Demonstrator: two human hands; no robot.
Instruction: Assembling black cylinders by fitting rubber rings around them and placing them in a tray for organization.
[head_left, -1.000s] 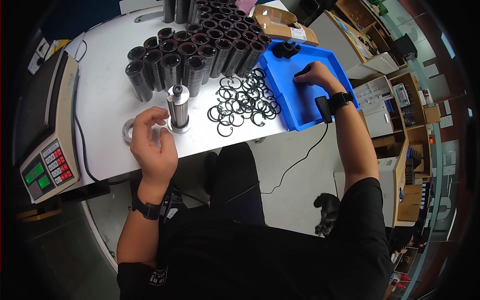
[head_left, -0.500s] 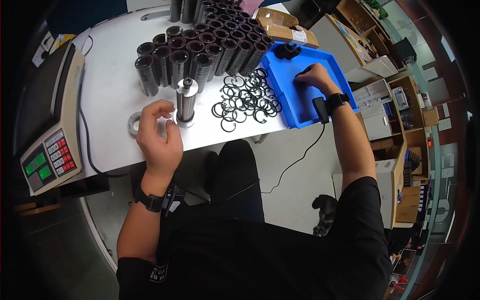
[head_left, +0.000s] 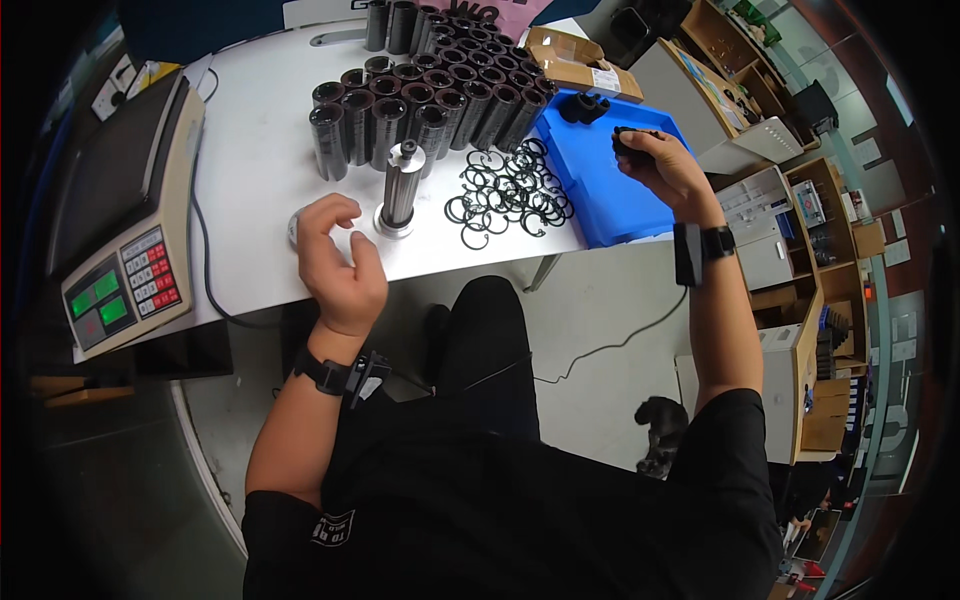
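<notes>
My right hand [head_left: 668,172] is raised over the right side of the blue tray [head_left: 598,205], its thumb and fingers pinching a small black part [head_left: 626,143] whose exact kind is partly covered. More black round parts [head_left: 583,107] sit at the tray's far left corner. My left hand [head_left: 342,268] hovers at the table's near edge, fingers loosely curled, thumb apart, nothing between them. Just right of it stands an upright silver metal cylinder [head_left: 402,188] on a round base. A loose pile of black retaining rings [head_left: 510,195] lies between this cylinder and the tray.
Dark tubes [head_left: 388,125] stand upright in a dense group at the back of the white table [head_left: 255,160]. A weighing scale [head_left: 140,260] occupies the left, its cable running beside it. Behind the tray lies an opened cardboard box [head_left: 575,65]. A metal ring [head_left: 293,228] shows partly behind my left hand.
My right hand has lifted from inside the tray and moved right, bringing up the black part. My left hand keeps its curled pose beside the metal cylinder. The whole view has shifted slightly.
</notes>
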